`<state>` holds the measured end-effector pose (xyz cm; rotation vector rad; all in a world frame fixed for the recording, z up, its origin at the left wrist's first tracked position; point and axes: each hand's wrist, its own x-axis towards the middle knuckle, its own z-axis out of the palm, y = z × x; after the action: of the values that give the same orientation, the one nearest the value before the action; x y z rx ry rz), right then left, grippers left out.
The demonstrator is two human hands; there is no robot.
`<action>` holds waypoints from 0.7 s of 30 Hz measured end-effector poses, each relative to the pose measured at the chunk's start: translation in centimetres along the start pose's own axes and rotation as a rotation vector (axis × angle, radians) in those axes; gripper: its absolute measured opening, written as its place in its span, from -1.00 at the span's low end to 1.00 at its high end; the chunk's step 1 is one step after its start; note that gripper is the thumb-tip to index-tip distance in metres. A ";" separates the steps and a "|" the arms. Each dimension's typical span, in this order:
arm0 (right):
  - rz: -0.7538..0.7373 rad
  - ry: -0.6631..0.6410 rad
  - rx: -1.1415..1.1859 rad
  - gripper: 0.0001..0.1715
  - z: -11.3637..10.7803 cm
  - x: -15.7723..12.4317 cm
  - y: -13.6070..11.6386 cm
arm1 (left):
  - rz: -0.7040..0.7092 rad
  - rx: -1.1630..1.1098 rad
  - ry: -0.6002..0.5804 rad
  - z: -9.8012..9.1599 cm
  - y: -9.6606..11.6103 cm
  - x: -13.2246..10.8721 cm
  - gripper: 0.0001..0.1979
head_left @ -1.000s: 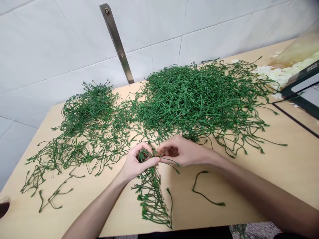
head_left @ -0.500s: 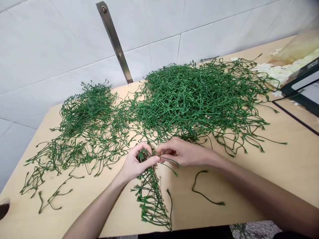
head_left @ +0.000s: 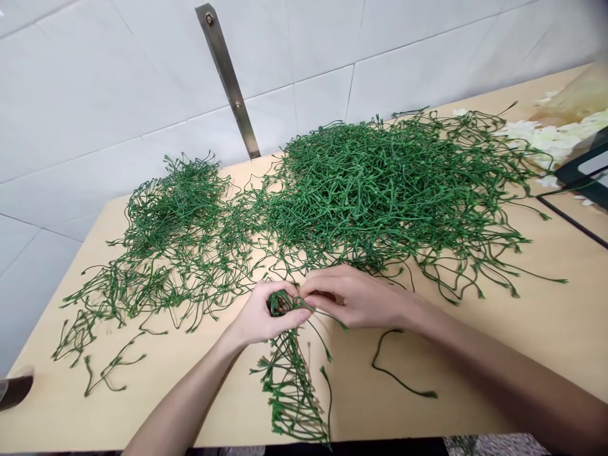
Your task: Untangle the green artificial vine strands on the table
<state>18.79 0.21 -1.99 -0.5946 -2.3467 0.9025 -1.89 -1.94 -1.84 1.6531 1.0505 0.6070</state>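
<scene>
My left hand (head_left: 263, 315) is closed round the top of a bunch of green plastic stems (head_left: 289, 380) that hangs down toward the table's front edge. My right hand (head_left: 354, 296) meets it from the right, its fingers pinched on a thin green stem at the top of the bunch. A large heap of tangled green stems (head_left: 380, 183) lies just behind both hands. A smaller heap (head_left: 175, 221) spreads out to the left. One loose stem (head_left: 396, 373) lies on the wooden table (head_left: 522, 329) under my right forearm.
A white tiled wall backs the table, with a slanted metal bracket (head_left: 228, 76) fixed to it. White petals (head_left: 546, 136) and a dark flat frame (head_left: 584, 183) sit at the far right. A dark object (head_left: 14, 389) shows at the left edge.
My right hand's fingers have shifted slightly left onto the top of the bunch. The view has drifted a little; the heaps have not moved.
</scene>
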 end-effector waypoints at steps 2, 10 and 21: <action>-0.044 0.056 -0.029 -0.77 0.2 -0.1 0.1 | -0.019 -0.001 -0.026 0.0 0.1 0.0 -0.83; -0.104 0.111 -0.022 -0.82 0.6 -0.1 0.6 | -0.005 0.043 0.029 0.4 0.1 -0.1 -0.74; 0.112 -0.075 -0.027 -0.80 0.4 0.0 0.0 | 0.000 0.100 -0.018 0.3 0.0 -0.1 -0.75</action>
<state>18.58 0.04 -2.25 -0.7204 -2.4160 0.9595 -1.70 -2.18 -1.88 1.7420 1.0825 0.5466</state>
